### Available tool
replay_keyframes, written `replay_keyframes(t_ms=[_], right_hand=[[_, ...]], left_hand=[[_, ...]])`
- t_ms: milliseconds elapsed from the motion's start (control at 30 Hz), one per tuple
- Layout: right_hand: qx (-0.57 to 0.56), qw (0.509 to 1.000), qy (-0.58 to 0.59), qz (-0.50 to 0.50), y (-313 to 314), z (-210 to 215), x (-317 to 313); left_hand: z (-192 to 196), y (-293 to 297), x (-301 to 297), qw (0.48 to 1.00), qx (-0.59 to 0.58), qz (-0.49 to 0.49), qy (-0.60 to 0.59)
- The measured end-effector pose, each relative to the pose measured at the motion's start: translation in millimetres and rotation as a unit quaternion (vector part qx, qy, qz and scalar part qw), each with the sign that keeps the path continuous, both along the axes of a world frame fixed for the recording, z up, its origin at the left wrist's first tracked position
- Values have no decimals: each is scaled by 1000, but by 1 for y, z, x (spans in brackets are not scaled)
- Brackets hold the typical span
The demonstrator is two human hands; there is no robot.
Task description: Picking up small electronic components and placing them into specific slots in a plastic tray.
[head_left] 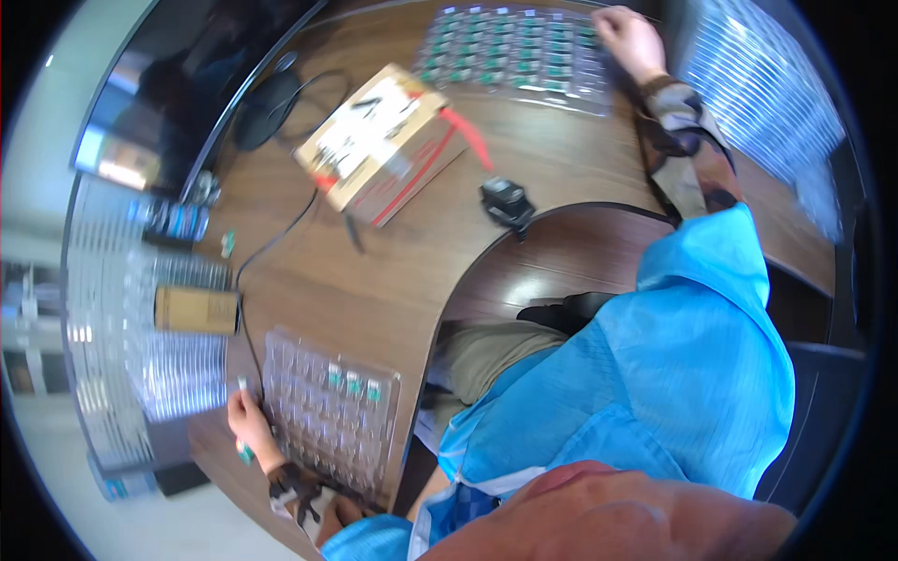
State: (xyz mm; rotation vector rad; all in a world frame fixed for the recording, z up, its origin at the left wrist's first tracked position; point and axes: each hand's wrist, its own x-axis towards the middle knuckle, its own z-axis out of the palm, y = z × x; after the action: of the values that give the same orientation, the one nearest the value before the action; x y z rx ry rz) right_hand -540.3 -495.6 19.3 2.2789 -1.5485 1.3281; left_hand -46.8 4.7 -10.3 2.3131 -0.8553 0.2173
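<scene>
My left hand (250, 425) is at the lower left, its fingers pinched on a small white-topped piece (242, 383). Beside it lies a transparent plastic tray (323, 421) of many pockets; three small green-and-white parts (354, 382) sit near its far right corner, and most other pockets look bare. At the top right, my right hand (632, 42) reaches to the corner of a second transparent tray (585, 98), filled with rows of green parts (510, 47). Its fingers are closed together there; what they hold, if anything, is too blurred to make out.
An opened cardboard box (412, 178) with a red strip stands mid-table, next to a black device (506, 203). Stacked transparent trays rise at the right (762, 84) and the left, where a small brown box (196, 309) rests. A cable (271, 245) crosses the table below a monitor (178, 93).
</scene>
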Motion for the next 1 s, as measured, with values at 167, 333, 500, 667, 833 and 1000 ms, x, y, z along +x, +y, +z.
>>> replay_keyframes(t_ms=[167, 333, 500, 667, 833, 1000], right_hand=[[-142, 968, -112, 172, 18, 12, 9], [-163, 905, -127, 371, 104, 56, 71], [-235, 782, 32, 577, 213, 92, 131], [-98, 687, 46, 719, 274, 62, 231], [25, 674, 32, 737, 276, -4, 310], [192, 600, 86, 772, 277, -5, 327]], left_hand=[[4, -13, 2, 999, 41, -10, -31], [6, -20, -5, 997, 54, 42, -27], [0, -18, 3, 995, 66, 77, -2], [3, -10, 3, 991, 66, 116, 14], [2, -25, 7, 992, 67, 107, 8], [-1, -19, 8, 995, 43, 93, 0]])
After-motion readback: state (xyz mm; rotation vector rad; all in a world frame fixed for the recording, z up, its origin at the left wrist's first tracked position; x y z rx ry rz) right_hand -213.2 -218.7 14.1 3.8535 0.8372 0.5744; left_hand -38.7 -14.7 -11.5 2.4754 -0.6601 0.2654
